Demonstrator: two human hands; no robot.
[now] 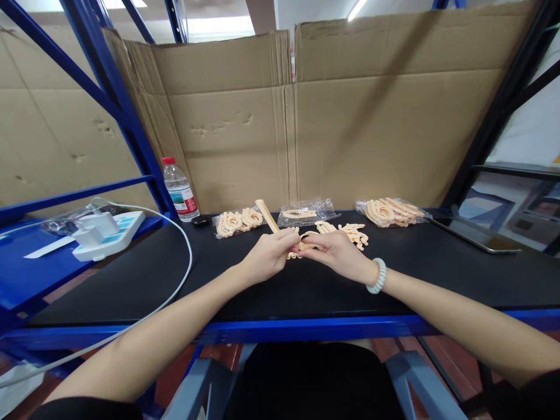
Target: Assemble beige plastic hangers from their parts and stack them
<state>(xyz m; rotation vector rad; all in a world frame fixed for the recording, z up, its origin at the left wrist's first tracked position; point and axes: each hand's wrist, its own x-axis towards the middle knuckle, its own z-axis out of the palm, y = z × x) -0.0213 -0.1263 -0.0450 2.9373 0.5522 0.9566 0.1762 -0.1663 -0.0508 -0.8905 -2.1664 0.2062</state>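
Head view: cardboard panels (376, 128) stand behind the far edge of the black table (437, 280). A flat, dark, metal-rimmed object (476, 234) lies toward the right edge. A white power strip (111, 235) sits beyond the left edge; its white cable (189, 256) loops across the left part of the surface. A red-capped bottle (180, 192) stands at the far left corner. Along the far edge lie three clear bags of pale strips: right (389, 212), left (236, 221) and middle (306, 213). A loose pile of strips (355, 233) lies in front of the middle and right bags. A pale stick (266, 216) projects above the left hand (273, 255); its attachment cannot be determined. Left hand: fingers closed, pinching a small pale piece (303, 247) between the hands, near table center. Right hand (343, 254): thumb and fingertips pinch the same piece.
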